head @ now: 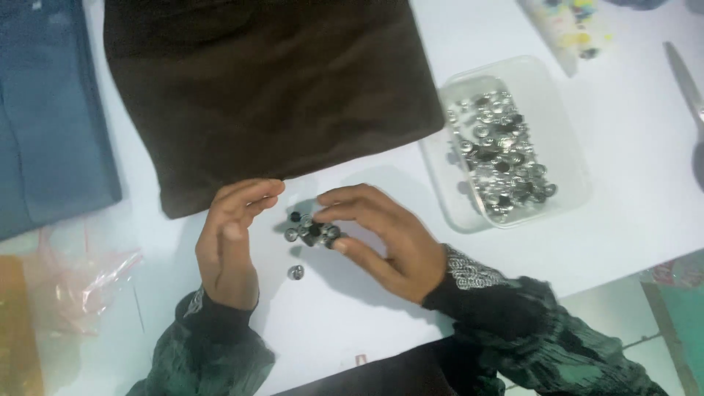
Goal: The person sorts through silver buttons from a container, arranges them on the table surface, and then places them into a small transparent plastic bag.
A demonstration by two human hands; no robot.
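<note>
Your left hand [227, 246] is spread flat on the white bench [631, 183]. At its 3 o'clock sits the small pile of shiny buttons [312, 231]. Your right hand [381, 242] pinches the pile's edge; sorting, I think. Next, pick gently.

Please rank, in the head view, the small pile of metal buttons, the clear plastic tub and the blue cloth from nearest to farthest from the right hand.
From the right hand:
1. Pile of metal buttons, at its fingertips.
2. Clear plastic tub, to the upper right.
3. Blue cloth, far left.
</note>
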